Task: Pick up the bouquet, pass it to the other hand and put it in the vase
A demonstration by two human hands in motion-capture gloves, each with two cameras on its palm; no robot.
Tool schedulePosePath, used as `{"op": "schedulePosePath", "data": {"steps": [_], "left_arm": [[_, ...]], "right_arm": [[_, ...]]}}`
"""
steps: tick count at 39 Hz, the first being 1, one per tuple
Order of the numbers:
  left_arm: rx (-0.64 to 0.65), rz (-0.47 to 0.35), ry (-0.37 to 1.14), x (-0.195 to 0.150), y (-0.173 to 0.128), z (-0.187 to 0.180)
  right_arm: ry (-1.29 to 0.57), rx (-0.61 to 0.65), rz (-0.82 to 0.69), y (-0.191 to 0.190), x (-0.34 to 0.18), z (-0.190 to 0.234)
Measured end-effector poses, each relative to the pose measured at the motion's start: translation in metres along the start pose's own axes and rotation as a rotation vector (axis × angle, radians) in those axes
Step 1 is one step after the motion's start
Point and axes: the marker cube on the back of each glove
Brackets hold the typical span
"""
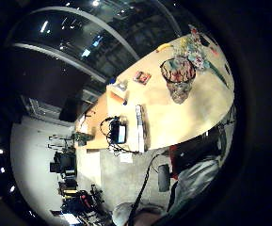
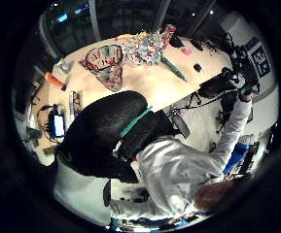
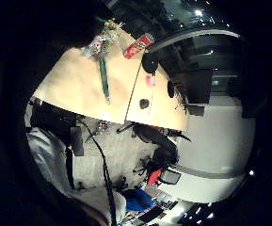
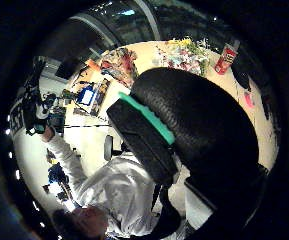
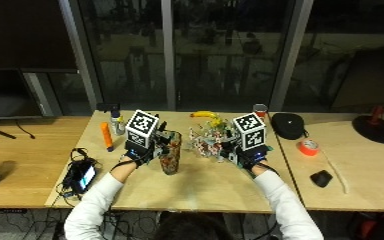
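Step in hand: start, bouquet not yet picked up.

Your left hand (image 5: 139, 150) raised above table (image 5: 205, 185), just beside tall patterned glass vase (image 5: 171, 154); finger state cannot tell, nothing seen held.

Your right hand (image 5: 245, 152) raised near pale paper-wrapped bouquet with green stems (image 5: 208, 140); fingers hidden too, cannot tell, no hold visible.

Bouquet lies on table right of vase, apart from it; in palm views stems (image 3: 103, 77) point toward your edge (image 2: 171, 68). Vase (image 1: 178, 77) upright, nothing in it.

Next, likely: lower right hand onto stems, grasp, lift, hand over to left. Watch vase tipping.
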Motion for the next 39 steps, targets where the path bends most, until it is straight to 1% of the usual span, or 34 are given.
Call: {"op": "schedulePosePath", "data": {"steps": [8,14,17,20,24,28,33,36,39], "left_arm": [[-0.028,0.006,0.041,0.008,-0.005,0.001],[-0.058,0.032,0.07,0.013,-0.008,0.015],[-0.054,0.056,0.128,0.016,-0.007,0.021],[-0.049,0.078,0.216,0.023,-0.005,0.026],[-0.101,0.093,0.294,0.034,-0.001,0.034],[-0.152,0.121,0.333,0.045,-0.002,0.042],[-0.132,0.159,0.356,0.054,-0.003,0.048],[-0.128,0.169,0.38,0.057,-0.002,0.049],[-0.142,0.195,0.456,0.062,0.0,0.049]], "right_arm": [[-0.07,-0.019,0.003,0.007,0.007,0.003],[-0.118,-0.041,0.026,0.006,0.018,0.008],[-0.126,-0.048,0.04,0.0,0.022,0.012],[-0.137,-0.061,0.057,-0.006,0.025,0.017],[-0.145,-0.073,0.089,-0.012,0.03,0.025],[-0.149,-0.103,0.156,-0.019,0.042,0.036],[-0.231,-0.147,0.246,-0.037,0.072,0.062],[-0.289,-0.158,0.33,-0.049,0.097,0.079],[-0.334,-0.169,0.434,-0.059,0.124,0.1]]}}
